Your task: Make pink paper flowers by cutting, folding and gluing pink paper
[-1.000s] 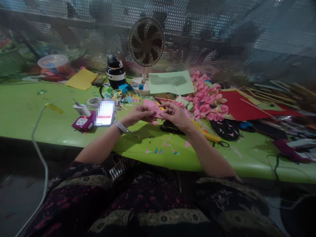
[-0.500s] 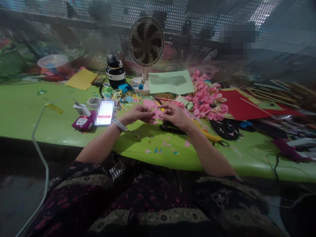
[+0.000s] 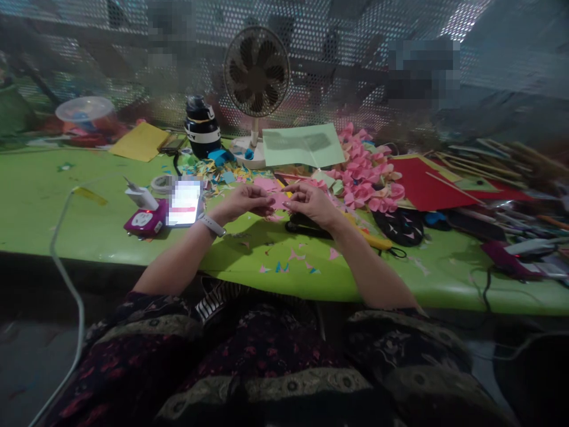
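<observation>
Between my two hands is a small piece of pink paper (image 3: 279,201). My left hand (image 3: 246,201) pinches its left side, with a pale watch band on the wrist. On the other side, my right hand (image 3: 311,204) holds the paper's right edge between thumb and fingertips. Both hands are just above the green tabletop (image 3: 249,261). More pink paper (image 3: 265,182) lies just behind the fingers. Under my right forearm rests a yellow-handled tool (image 3: 376,239), partly hidden. A heap of pink paper flowers (image 3: 368,169) spreads beyond my right hand.
A fan (image 3: 256,71), a dark bottle (image 3: 202,130) and a green sheet (image 3: 302,145) stand or lie at the back. To the left are a lit phone (image 3: 184,204) and a purple power adapter (image 3: 146,220). Red sheets (image 3: 420,184) and sticks lie right. Paper scraps are scattered in front.
The whole view has shifted slightly, so things appear a little further left and up. Both hands still hold the pink paper, with only small finger movement.
</observation>
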Motion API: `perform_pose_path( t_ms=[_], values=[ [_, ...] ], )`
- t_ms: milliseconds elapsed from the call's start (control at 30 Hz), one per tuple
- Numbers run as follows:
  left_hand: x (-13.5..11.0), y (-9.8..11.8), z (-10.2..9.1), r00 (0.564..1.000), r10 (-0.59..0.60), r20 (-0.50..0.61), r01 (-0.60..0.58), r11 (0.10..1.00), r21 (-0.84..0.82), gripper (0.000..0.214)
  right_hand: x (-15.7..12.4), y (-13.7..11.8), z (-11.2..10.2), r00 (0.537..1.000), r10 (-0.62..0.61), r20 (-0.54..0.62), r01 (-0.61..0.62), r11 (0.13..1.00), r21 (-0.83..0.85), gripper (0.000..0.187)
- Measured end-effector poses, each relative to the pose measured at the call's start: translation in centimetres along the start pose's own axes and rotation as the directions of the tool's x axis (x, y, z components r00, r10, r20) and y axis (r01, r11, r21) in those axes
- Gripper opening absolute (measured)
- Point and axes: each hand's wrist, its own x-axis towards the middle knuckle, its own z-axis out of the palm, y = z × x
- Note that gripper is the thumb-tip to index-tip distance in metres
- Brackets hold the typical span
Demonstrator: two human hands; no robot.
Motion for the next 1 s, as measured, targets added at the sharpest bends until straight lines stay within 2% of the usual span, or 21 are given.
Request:
perform_pose_path(
  t_ms=[167,300,433,567,633,700,767,800,900,933,967,1000],
  values=[
    [0.4,-0.2,-1.1,0.994,-0.079,-0.075,0.079,0.997,-0.002,0.02,0.5,0.3,-0.9,0.998,-0.031,-0.05,0.027,0.996,-0.083,0.034],
    [0.9,-1.0,-1.5,0.973,-0.161,-0.168,0.167,0.986,0.021,0.016,0.8,0.3,-1.9,0.992,-0.065,-0.11,0.05,0.99,-0.134,0.025],
    [1.5,-2.0,-0.3,0.96,-0.203,-0.195,0.21,0.977,0.018,0.011,0.7,0.2,-2.3,0.982,-0.12,-0.143,0.089,0.974,-0.209,0.02],
    [2.2,-2.7,1.0,0.96,-0.206,-0.189,0.215,0.976,0.028,0.011,0.6,0.4,-2.0,0.989,-0.132,-0.066,0.111,0.959,-0.261,0.017],
    [2.5,-2.9,1.4,0.96,-0.201,-0.193,0.216,0.975,0.054,0.013,0.8,0.4,-1.9,0.987,-0.151,-0.057,0.129,0.949,-0.288,0.02],
    [2.7,-3.1,1.6,0.964,-0.202,-0.175,0.216,0.974,0.065,0.015,1.0,0.1,-2.1,0.975,-0.191,-0.117,0.147,0.94,-0.309,0.029],
    [2.7,-3.2,1.8,0.972,-0.208,-0.107,0.215,0.975,0.057,0.014,1.1,-0.7,-2.8,0.932,-0.249,-0.264,0.152,0.929,-0.338,0.038],
    [2.7,-3.2,1.9,0.976,-0.208,-0.068,0.212,0.976,0.053,0.013,1.0,-1.3,-3.3,0.889,-0.281,-0.361,0.146,0.922,-0.358,0.041],
    [2.6,-3.2,2.4,0.978,-0.208,0.017,0.207,0.976,0.069,0.009,0.4,-2.8,-4.8,0.707,-0.379,-0.597,0.144,0.904,-0.403,0.047],
    [2.7,-3.2,2.7,0.976,-0.213,0.032,0.21,0.975,0.079,0.009,0.2,-3.1,-5.1,0.67,-0.393,-0.63,0.149,0.902,-0.404,0.048],
    [2.7,-3.2,3.0,0.97,-0.236,0.057,0.229,0.968,0.1,0.009,-0.1,-3.2,-5.2,0.659,-0.394,-0.641,0.157,0.905,-0.395,0.048],
    [2.8,-3.2,3.2,0.965,-0.251,0.076,0.241,0.963,0.119,0.009,-0.3,-3.1,-5.1,0.668,-0.385,-0.637,0.158,0.91,-0.384,0.046]
  ],
)
